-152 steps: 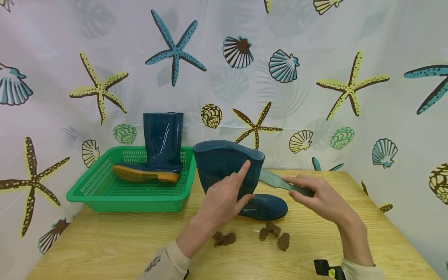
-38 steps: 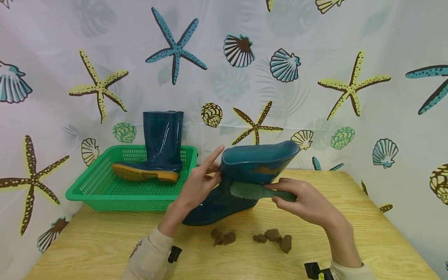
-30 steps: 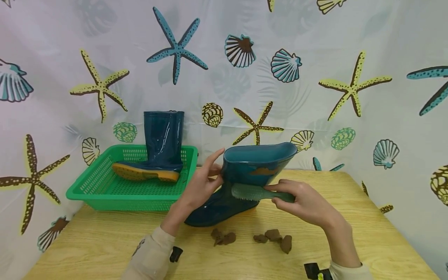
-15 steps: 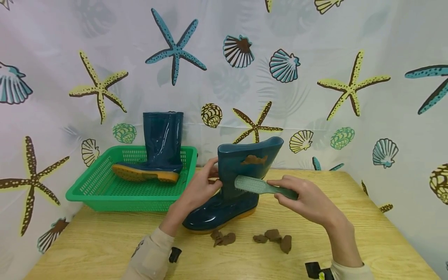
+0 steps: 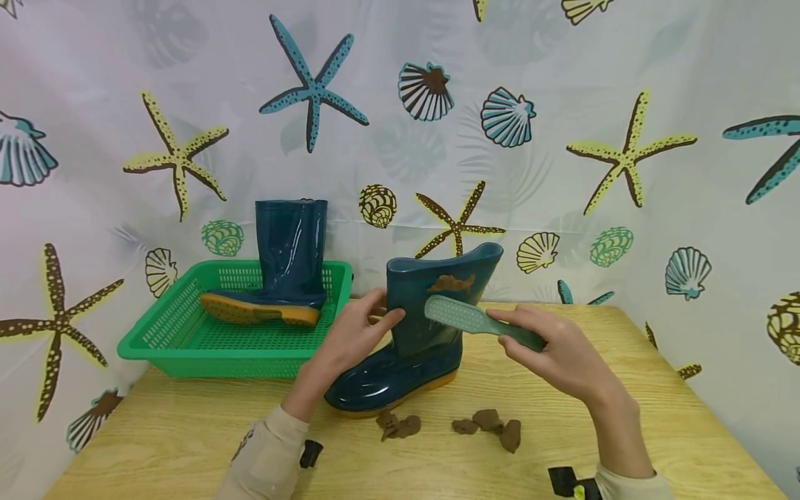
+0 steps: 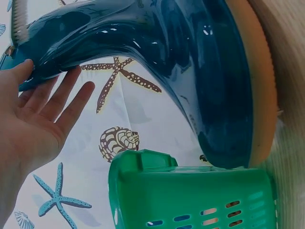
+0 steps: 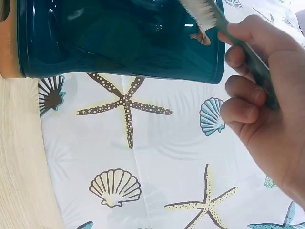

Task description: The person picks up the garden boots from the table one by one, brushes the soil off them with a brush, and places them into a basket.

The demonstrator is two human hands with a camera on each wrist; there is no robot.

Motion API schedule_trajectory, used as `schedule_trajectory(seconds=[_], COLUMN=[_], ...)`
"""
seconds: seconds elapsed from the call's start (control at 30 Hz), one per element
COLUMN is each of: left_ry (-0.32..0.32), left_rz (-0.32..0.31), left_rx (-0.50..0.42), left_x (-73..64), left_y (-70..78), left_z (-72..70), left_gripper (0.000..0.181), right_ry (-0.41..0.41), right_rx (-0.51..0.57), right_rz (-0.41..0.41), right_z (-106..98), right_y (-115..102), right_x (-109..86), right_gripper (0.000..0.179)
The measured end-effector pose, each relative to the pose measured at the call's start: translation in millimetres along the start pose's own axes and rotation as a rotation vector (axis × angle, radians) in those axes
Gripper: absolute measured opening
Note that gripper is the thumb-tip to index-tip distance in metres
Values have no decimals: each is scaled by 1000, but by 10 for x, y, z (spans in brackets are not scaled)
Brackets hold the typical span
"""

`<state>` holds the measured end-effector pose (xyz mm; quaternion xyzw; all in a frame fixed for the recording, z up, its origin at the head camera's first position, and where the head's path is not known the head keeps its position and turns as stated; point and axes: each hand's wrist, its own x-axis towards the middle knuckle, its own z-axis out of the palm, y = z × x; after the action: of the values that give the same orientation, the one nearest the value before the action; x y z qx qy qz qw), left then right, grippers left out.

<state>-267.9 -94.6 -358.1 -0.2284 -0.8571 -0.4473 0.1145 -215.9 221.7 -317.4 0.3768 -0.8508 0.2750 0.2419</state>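
Note:
A dark blue rubber boot with a tan sole stands on the table, toe to the left, its top leaning right. My left hand holds the shaft's left side between thumb and fingers; in the left wrist view the fingers reach behind it. My right hand grips the handle of a green brush. The brush's bristles face the shaft, right by a brown mud patch below the rim; in the right wrist view they overlap the mud.
Left of the boot, a green plastic basket holds a second blue boot, its tan sole facing outward. Several brown lumps lie on the wooden table in front. A patterned curtain hangs behind.
The boot has turned from toe right to toe left, exposing the mud patch. Its top tipped toward me, then came back up. The brush has just risen toward the mud.

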Motion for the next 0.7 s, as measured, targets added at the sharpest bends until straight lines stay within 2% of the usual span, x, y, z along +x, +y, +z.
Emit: schedule_trajectory(seconds=[0.07,0.33,0.5,0.7], left_ry=[11,32,24,0], left_rz=[11,28,35,61], left_rx=[21,45,45,52], left_x=[-5,-20,-15,-15], left_y=[7,54,56,30], left_z=[5,6,0,-8], left_gripper=[24,17,17,17], right_ry=[35,205,291,310], right_rx=[39,85,-2,-177], right_rz=[-34,-139,-126,-73], right_z=[-18,-68,-58,-18], right_y=[4,23,42,60], right_x=[-1,22,45,48], right_gripper=[46,49,46,48])
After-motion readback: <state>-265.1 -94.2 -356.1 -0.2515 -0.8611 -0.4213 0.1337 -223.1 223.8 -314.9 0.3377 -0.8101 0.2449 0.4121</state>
